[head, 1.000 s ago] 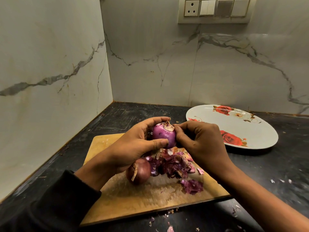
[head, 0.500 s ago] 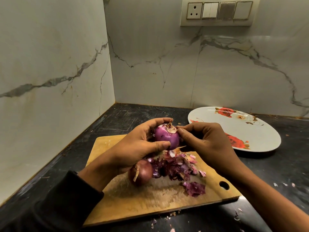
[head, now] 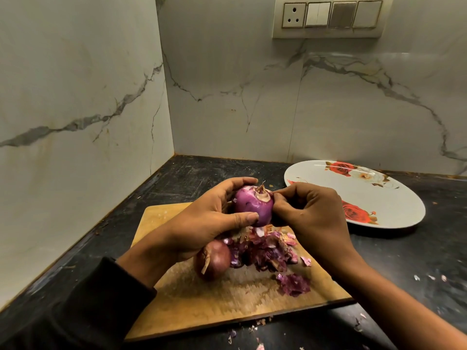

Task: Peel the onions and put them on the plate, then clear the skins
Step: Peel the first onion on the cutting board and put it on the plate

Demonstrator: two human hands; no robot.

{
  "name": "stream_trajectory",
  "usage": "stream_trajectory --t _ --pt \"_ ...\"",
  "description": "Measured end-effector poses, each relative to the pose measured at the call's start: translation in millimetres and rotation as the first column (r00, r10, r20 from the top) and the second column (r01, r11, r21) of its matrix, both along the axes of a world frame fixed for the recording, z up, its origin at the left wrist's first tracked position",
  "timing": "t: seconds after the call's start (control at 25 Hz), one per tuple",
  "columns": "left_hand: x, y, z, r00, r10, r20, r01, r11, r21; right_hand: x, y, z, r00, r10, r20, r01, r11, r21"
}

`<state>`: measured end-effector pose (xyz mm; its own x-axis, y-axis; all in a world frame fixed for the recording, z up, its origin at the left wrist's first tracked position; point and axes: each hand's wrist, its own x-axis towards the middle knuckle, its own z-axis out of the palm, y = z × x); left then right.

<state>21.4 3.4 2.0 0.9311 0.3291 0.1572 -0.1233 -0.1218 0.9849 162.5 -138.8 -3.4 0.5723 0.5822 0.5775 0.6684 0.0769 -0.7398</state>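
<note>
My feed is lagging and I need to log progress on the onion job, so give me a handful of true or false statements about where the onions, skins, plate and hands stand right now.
1. The left hand holds the shiny purple peeled onion above the wooden cutting board. True.
2. The white oval plate with red roses already has an onion on it. False: it holds no onion.
3. The right hand picks at the onion's top end. True.
4. The brown unpeeled onion sits on the dark countertop. False: it lies on the board.
5. The purple skins are cleared away. False: they lie heaped on the board.
</note>
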Motion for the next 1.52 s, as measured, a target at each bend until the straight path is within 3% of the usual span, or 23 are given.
stream_trajectory --t 0.16,0.36,0.6,0.76,1.0,1.32,1.52 --pt "0 2 -1 1.000 0.012 -0.018 -0.012 1.000 -0.011 -1 2 -2 0.995 0.030 -0.099 -0.031 1.000 -0.002" --pt "0 2 0 1.000 -0.002 -0.029 0.003 0.999 0.041 3 -1 2 0.996 0.089 0.019 -0.086 0.989 -0.121" --pt "0 2 -2 1.000 -0.008 0.003 0.008 1.000 0.020 1 2 -2 0.996 0.010 0.093 -0.006 0.999 -0.042" --pt "0 2 -3 1.000 -0.021 0.021 0.021 1.000 -0.006 1 5 -5 0.999 -0.008 0.037 0.008 1.000 -0.003" --pt "0 3 -1 0.999 -0.048 0.010 0.049 0.998 -0.029 5 4 -6 0.983 0.135 -0.120 -0.137 0.991 -0.002" --pt "3 1 -2 0.998 -0.010 0.069 0.016 0.996 -0.088 -3 7 -8 0.994 -0.059 0.094 0.053 0.997 0.064" --pt "2 1 -2 0.995 -0.033 0.092 0.044 0.991 -0.122 -6 8 -8 0.987 -0.123 0.101 0.113 0.989 0.099"
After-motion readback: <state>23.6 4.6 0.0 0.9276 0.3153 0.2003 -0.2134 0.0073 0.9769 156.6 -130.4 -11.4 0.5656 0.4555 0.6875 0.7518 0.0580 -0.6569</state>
